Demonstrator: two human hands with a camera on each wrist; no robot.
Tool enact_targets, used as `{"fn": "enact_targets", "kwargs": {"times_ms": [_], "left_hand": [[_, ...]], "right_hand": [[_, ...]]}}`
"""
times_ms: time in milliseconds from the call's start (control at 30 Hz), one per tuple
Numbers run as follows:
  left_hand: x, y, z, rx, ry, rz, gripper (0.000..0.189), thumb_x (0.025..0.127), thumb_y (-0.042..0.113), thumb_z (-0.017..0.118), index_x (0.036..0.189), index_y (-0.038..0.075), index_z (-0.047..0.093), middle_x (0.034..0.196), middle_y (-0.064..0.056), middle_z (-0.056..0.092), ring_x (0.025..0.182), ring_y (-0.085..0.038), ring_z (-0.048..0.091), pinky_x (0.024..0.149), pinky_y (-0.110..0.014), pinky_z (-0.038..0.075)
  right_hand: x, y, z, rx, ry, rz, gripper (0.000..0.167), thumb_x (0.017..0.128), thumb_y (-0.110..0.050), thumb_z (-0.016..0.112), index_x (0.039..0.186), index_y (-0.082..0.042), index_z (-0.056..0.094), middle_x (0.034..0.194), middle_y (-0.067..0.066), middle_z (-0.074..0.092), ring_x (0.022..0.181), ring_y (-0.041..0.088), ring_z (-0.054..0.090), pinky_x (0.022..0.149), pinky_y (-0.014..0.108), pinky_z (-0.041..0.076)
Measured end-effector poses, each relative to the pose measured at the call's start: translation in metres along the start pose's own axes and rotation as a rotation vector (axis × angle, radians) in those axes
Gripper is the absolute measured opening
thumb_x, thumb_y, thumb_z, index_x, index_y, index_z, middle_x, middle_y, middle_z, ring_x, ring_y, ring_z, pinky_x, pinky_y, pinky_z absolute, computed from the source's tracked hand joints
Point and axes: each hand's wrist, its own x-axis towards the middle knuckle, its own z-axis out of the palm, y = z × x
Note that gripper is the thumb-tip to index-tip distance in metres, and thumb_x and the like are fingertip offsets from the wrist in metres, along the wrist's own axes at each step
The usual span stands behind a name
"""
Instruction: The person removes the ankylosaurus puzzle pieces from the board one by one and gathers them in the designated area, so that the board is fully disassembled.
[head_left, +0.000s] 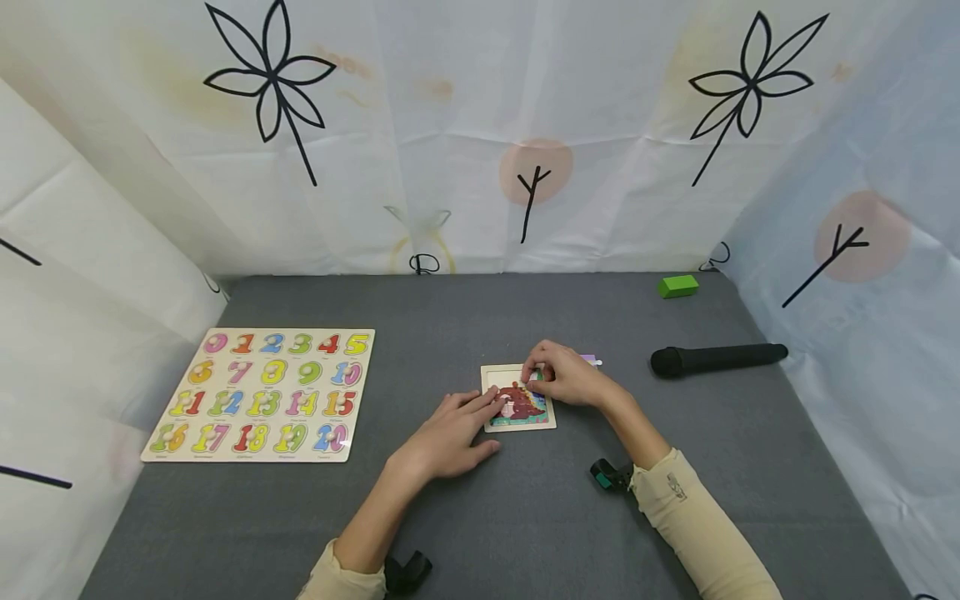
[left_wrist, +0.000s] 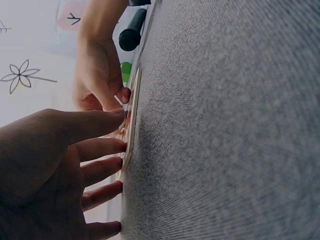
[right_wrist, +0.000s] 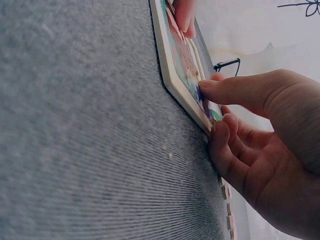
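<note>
I am watching a person working with two bare hands at a table covered with grey cloth (head_left: 487,525). A small, nearly square tray of pale wood with a raised rim (head_left: 523,427) is lying slightly right of the table's middle, well apart from its far edge. Inside this tray, a coloured picture with a reddish-brown animal is filling the lower part, and a pale, plain area is showing along the upper part.

The left hand (head_left: 450,433) is keeping its fingers extended, grasping nothing; its fingertips are resting on the tray's left side. The right hand (head_left: 570,375) is pinching a small piece with white and green colours (right_wrist: 215,114) between thumb and fingers, at the tray's far right corner. I cannot tell how much of this piece is sitting inside the rim.

Just beyond the right hand, a purple and white object (head_left: 590,359) is lying partly hidden. Near the table's left edge, a cream rectangular board (head_left: 221,379) is carrying coloured numbers from 0 to 20 in four rows, each in its place. Near the right edge, a black microphone (head_left: 720,358) is lying, and a bright green block (head_left: 678,287) is resting near the far right corner.
</note>
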Motion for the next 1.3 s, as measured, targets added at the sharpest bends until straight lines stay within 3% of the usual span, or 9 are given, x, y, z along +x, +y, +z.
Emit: {"fn": "enact_targets", "kwargs": {"times_ms": [233,467,633,967,1300], "left_hand": [[0.000,0.001,0.001,-0.005,-0.005,-0.004,0.065,0.108,0.032,0.068,0.166,0.015,0.046,0.178,-0.005,0.038,0.162,-0.037,0.038,0.134,-0.070,0.021],[-0.001,0.000,0.001,-0.019,-0.008,-0.005,0.065,0.107,0.031,0.069,0.166,0.014,0.046,0.178,-0.005,0.037,0.163,-0.038,0.036,0.134,-0.070,0.020],[-0.001,0.001,-0.001,-0.031,-0.012,0.001,0.065,0.107,0.030,0.069,0.166,0.013,0.047,0.178,-0.007,0.037,0.163,-0.039,0.037,0.134,-0.070,0.020],[-0.002,0.001,-0.002,-0.041,-0.019,-0.010,0.065,0.107,0.030,0.069,0.166,0.012,0.046,0.178,-0.007,0.036,0.163,-0.039,0.035,0.135,-0.070,0.019],[-0.001,0.001,-0.001,-0.040,-0.019,-0.008,0.066,0.107,0.030,0.069,0.166,0.012,0.046,0.179,-0.006,0.035,0.164,-0.039,0.035,0.136,-0.069,0.017]], "right_hand": [[-0.004,0.000,0.000,0.061,0.033,0.020,0.028,0.098,-0.007,0.079,0.125,-0.003,0.072,0.105,0.012,0.070,0.079,0.008,0.055,0.074,0.025,0.049],[-0.008,0.002,-0.001,0.066,0.063,0.000,0.024,0.100,-0.007,0.076,0.124,-0.007,0.076,0.110,0.010,0.074,0.084,0.012,0.060,0.077,0.028,0.052],[-0.009,0.004,-0.004,0.136,0.077,0.014,0.022,0.104,-0.009,0.071,0.126,-0.005,0.075,0.112,0.011,0.077,0.090,0.014,0.065,0.081,0.028,0.054],[-0.026,0.018,-0.023,0.265,0.137,0.064,0.028,0.103,-0.005,0.072,0.130,0.004,0.070,0.116,0.024,0.076,0.080,0.031,0.072,0.067,0.025,0.058],[-0.052,0.041,-0.046,0.170,0.254,0.162,0.024,0.103,-0.006,0.073,0.126,0.004,0.071,0.109,0.023,0.076,0.078,0.024,0.070,0.066,0.025,0.056]]}}
